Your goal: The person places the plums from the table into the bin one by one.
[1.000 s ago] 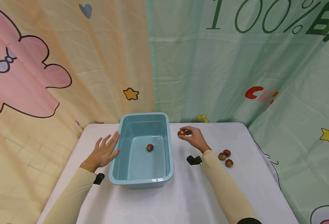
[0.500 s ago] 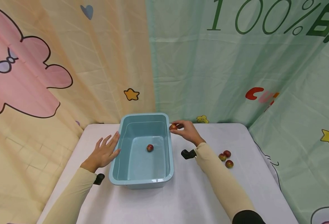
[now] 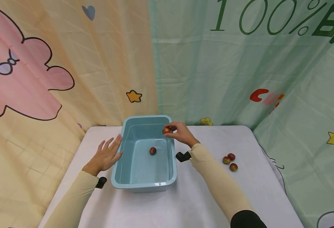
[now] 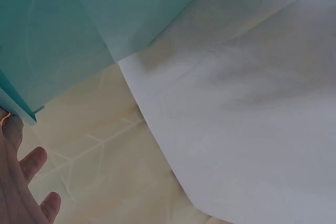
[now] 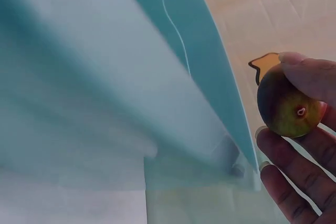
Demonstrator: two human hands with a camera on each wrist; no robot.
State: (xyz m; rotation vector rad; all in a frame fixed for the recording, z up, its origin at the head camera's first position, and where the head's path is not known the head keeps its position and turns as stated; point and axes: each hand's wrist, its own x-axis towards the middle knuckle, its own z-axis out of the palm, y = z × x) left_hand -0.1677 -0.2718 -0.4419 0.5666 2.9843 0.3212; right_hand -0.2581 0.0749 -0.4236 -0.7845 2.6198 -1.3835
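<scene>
A light blue plastic tub (image 3: 144,186) stands on the table, with one small red-green round fruit (image 3: 153,151) lying on its floor. My right hand (image 3: 182,134) pinches a second such fruit (image 5: 290,103) between thumb and fingers, over the tub's far right corner. In the right wrist view its yellowish end with a stem mark shows. My left hand (image 3: 104,157) rests its straight fingers on the tub's left rim; in the left wrist view the fingers (image 4: 33,163) are spread beside the tub wall (image 4: 68,30).
Three more of the small fruits (image 3: 231,161) lie close together on the white-covered table (image 3: 201,196), right of the tub and beside my right forearm. A printed curtain (image 3: 201,72) hangs behind the table and down both sides.
My right hand has moved left with its fruit, from the table's far side across the tub's right rim to above the tub. My left hand has stayed on the left rim.
</scene>
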